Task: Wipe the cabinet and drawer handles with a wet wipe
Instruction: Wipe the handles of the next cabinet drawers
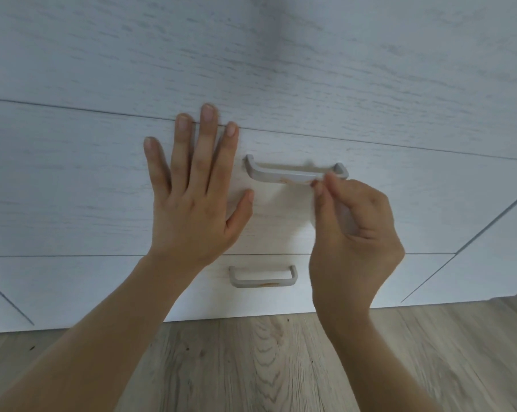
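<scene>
A grey drawer handle (284, 173) sits on the upper white drawer front (73, 188), with an orange-brown stain near its lower edge. My right hand (352, 233) pinches a white wet wipe (318, 197) against the right end of that handle. My left hand (191, 191) lies flat with fingers spread on the drawer front, just left of the handle. A second grey handle (263, 278) on the lower drawer (73, 286) also carries an orange-brown stain.
The white wood-grain cabinet top (251, 55) runs above the drawers. Cabinet doors stand at the far left (1, 310) and right (495, 257). Light wood floor (266, 367) lies below.
</scene>
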Demonstrator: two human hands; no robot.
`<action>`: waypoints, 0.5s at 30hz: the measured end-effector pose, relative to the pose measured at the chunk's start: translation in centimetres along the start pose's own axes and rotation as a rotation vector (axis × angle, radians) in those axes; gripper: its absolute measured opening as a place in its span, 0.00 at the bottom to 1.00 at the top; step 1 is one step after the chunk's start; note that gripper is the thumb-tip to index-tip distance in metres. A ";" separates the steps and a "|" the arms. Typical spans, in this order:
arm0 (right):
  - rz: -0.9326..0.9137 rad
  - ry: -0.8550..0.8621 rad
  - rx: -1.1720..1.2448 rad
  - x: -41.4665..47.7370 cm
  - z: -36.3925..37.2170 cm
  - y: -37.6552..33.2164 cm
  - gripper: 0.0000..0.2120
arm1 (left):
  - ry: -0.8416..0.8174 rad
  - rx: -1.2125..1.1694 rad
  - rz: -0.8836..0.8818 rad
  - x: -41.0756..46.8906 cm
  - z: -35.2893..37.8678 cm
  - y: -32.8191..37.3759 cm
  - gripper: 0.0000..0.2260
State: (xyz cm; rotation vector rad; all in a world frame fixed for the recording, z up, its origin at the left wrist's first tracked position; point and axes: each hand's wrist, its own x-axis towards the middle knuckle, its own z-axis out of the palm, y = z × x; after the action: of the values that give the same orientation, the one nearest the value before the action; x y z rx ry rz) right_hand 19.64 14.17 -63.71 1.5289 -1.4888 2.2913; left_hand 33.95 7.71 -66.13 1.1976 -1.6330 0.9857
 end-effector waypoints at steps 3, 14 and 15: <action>-0.024 0.002 -0.033 -0.2 0.2 0.2 0.06 | -0.013 -0.021 0.002 0.1 -0.1 0.0 0.31; -0.021 0.039 -0.037 -0.4 0.3 -0.2 0.06 | -0.017 -0.023 0.047 -0.4 -0.7 -0.7 0.29; 0.007 0.059 -0.018 -0.3 0.1 -0.2 0.06 | -0.017 -0.025 0.050 -0.4 -0.8 -0.8 0.29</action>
State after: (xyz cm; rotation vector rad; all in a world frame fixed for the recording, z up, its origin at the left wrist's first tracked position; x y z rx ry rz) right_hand 19.98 14.34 -63.74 1.4404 -1.4981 2.2989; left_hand 34.92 8.35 -66.20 1.1565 -1.6911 0.9861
